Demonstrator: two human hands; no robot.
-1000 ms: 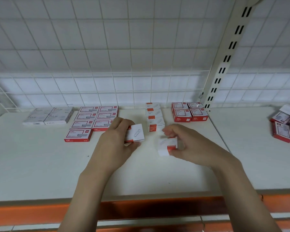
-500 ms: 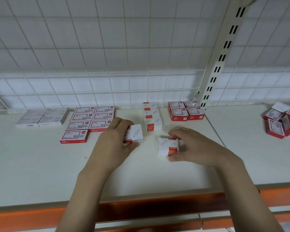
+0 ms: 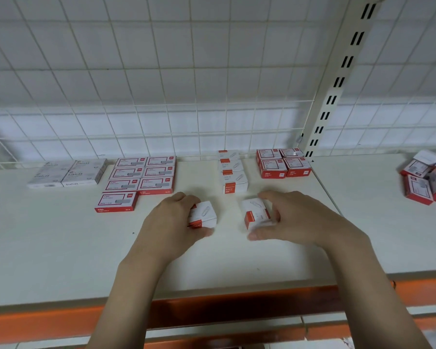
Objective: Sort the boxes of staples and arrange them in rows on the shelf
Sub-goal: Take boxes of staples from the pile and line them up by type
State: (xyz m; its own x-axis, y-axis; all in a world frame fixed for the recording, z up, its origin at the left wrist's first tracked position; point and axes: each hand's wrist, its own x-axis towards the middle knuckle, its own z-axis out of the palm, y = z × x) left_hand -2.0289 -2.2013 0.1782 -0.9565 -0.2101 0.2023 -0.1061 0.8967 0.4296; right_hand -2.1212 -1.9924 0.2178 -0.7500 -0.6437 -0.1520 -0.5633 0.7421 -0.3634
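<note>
The left hand (image 3: 171, 222) grips a small white box (image 3: 203, 214) with a paper clip drawn on top. Fingers curl over its far side and the thumb is under its near side. The box looks tipped up a bit, but I cannot tell if it is off the shelf (image 3: 61, 248) or touching it.

The right hand (image 3: 295, 220) is curved around a second white box (image 3: 256, 215) that sits on the shelf. The thumb is near the front and the fingers arch over the back. It seems to be just touching or about to grab, not squeezing hard.

Both boxes are in the middle of the shelf, just in front of a short line of the same white boxes (image 3: 233, 172) that runs toward the back wall. To the left are red boxes (image 3: 141, 176) in two neat lines, and grey boxes (image 3: 68, 173) past those. To the right of the white line is a small red block (image 3: 282, 163). Far right is a messy pile (image 3: 428, 177) not yet sorted.

What could go wrong? The boxes are small and smooth, so one could slip from a loose hold and fall over the front edge. If a box is pushed in too hard, it could bump the white line crooked. The two hands are near each other and may knock together. A white box could also end up in a red line by mistake.
</note>
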